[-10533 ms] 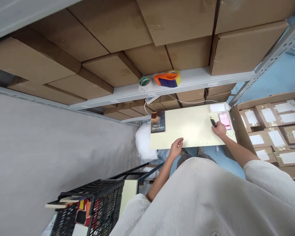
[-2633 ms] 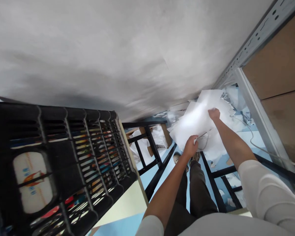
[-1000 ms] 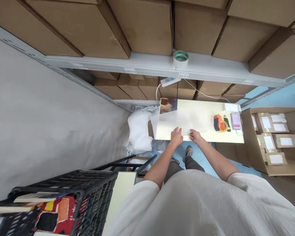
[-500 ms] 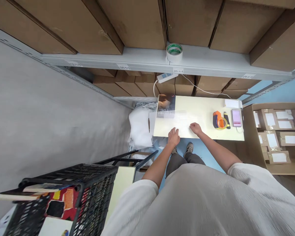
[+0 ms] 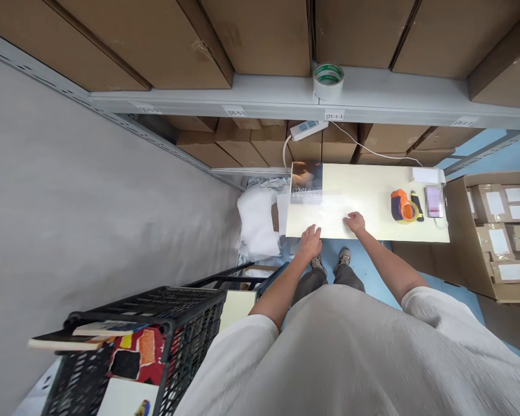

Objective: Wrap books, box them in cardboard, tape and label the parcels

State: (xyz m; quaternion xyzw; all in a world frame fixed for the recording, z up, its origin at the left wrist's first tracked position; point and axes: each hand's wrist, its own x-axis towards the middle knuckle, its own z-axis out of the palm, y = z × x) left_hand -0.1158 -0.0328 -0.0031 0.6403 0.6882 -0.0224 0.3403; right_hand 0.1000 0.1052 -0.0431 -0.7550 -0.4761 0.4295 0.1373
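Observation:
A thin translucent white sheet (image 5: 325, 209) lies flat on the pale yellow table (image 5: 372, 184), its far corner over the lower part of a dark book (image 5: 306, 175). My left hand (image 5: 310, 241) rests at the table's near edge on the sheet's near-left corner, fingers stretched forward. My right hand (image 5: 355, 222) lies flat on the sheet's right part, fingers spread. An orange tape dispenser (image 5: 401, 206) and a phone (image 5: 434, 199) sit to the right of my hands.
A black crate of books (image 5: 134, 352) stands at lower left on a dark-framed cart. A green-cored tape roll (image 5: 328, 81) sits on the grey shelf among cardboard boxes. An open carton of labelled parcels (image 5: 500, 231) is at right. White wrapping lies piled (image 5: 256, 222) left of the table.
I took a white sheet from the pile beside the shelf and laid it on the table over the book's edge. Over the last second both hands stay pressed on it.

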